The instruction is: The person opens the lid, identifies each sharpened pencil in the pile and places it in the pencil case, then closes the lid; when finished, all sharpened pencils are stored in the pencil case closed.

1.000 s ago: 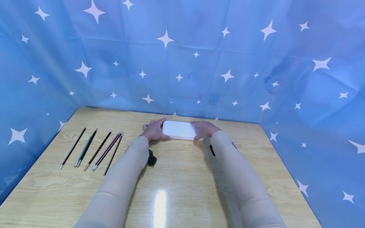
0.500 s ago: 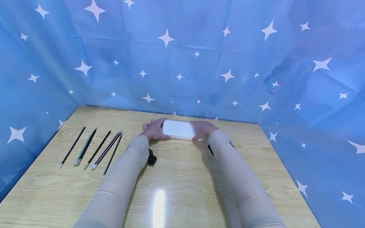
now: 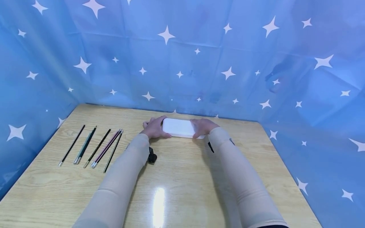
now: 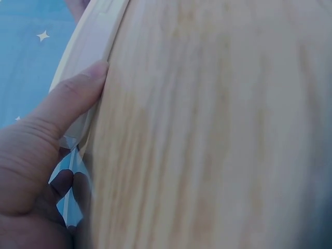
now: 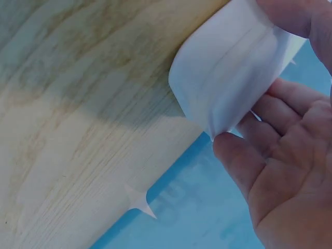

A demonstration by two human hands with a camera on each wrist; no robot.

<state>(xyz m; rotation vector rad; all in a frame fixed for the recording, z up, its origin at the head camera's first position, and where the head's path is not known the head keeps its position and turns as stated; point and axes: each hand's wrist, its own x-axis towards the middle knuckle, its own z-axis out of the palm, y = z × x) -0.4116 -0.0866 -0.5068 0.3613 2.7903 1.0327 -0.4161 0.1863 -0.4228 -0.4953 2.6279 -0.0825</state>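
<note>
Blue cloth (image 3: pixel 182 58) with white stars stands behind the wooden table (image 3: pixel 185 167), and against this background I follow the two hands from my distant seat. Compared with one second ago, very little has changed: my head view has tilted slightly down, and a dark edge (image 3: pixel 273 226) now shows below the right sleeve (image 3: pixel 242 177). Both hands stay at the white box (image 3: pixel 178 127), so I judge that the hold is steady and the work has not advanced in this short time.

The box lies between the hands. My left hand (image 3: pixel 154 128) grips one end, its thumb on the near side; my right hand (image 3: pixel 203 126) holds the other end, its thumb also near and its fingers on the far side. Well apart from the left hand, further left and nearer to me, the pencils (image 3: pixel 97 148) lie on the table.

Some things I cannot make out. From the head, the far fingers are partly covered by the box; in the left wrist view the box is cut off at the top. Whether its underside touches the table, and whether anything is inside, I cannot tell.
</note>
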